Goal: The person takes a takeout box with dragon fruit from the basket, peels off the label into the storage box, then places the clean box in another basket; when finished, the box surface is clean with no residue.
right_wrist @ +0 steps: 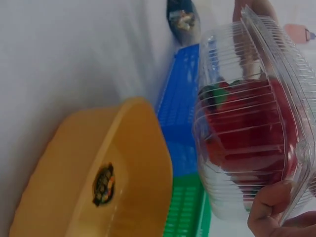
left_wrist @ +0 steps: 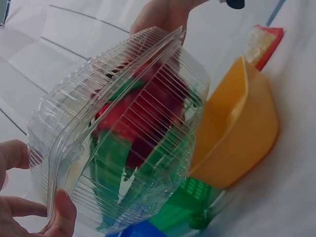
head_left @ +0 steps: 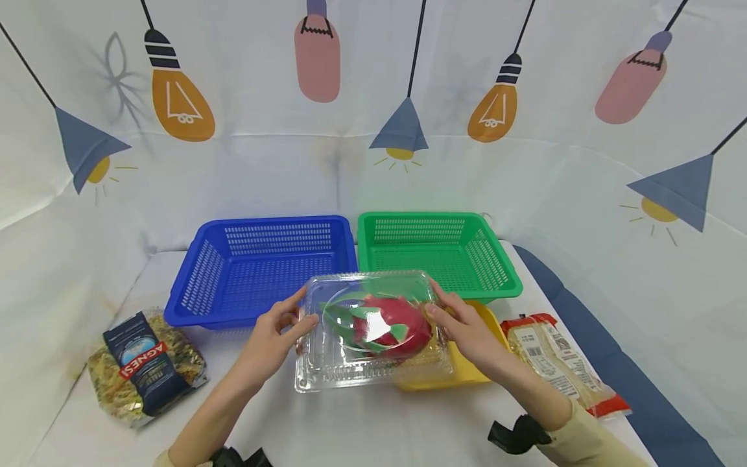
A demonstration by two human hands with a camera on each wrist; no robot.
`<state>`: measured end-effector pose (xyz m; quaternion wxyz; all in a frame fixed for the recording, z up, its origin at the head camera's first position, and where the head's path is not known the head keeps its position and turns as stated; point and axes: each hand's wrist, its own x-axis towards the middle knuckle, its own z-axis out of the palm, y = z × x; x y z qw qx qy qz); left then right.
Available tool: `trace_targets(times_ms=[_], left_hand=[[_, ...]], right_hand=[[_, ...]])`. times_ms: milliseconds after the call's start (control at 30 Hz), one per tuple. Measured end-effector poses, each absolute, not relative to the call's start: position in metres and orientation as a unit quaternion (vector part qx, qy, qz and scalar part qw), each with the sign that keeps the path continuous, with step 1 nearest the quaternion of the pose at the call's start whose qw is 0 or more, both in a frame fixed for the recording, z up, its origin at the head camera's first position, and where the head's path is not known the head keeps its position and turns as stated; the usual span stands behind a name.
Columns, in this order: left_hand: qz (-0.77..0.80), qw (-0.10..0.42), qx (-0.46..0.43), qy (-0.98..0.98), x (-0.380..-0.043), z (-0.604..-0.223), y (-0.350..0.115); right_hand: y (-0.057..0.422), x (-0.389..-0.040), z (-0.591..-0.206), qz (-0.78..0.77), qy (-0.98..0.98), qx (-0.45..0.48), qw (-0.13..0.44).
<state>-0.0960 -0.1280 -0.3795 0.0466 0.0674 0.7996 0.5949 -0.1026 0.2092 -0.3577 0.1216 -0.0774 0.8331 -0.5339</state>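
A clear plastic clamshell box [head_left: 327, 363] is held up over the table between both hands, its lid down. Inside lies a red dragon fruit [head_left: 403, 324] with green scales, seen through the plastic in all views. My left hand [head_left: 279, 334] pinches the box's left rim, thumb on top and fingers under it. At the opposite rim my right hand [head_left: 467, 327] grips in the same way; its thumb [right_wrist: 271, 197] shows against the rim in the right wrist view. Behind and below the box sits a yellow basin [head_left: 467, 366], partly covered by it.
A blue basket [head_left: 262, 272] and a green basket [head_left: 432, 250] stand at the back. To the left lies a bag of Agnesi pasta [head_left: 146, 363]; to the right, a red-ended packet [head_left: 554, 357]. A printed white curtain [head_left: 262, 168] hangs behind the table.
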Motion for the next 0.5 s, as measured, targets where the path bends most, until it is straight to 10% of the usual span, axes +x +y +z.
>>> trace_targets(times_ms=[500], left_hand=[[0.633, 0.043, 0.052, 0.771, -0.131, -0.377, -0.084]], right_hand=[[0.241, -0.127, -0.338, -0.569, 0.813, -0.023, 0.123]])
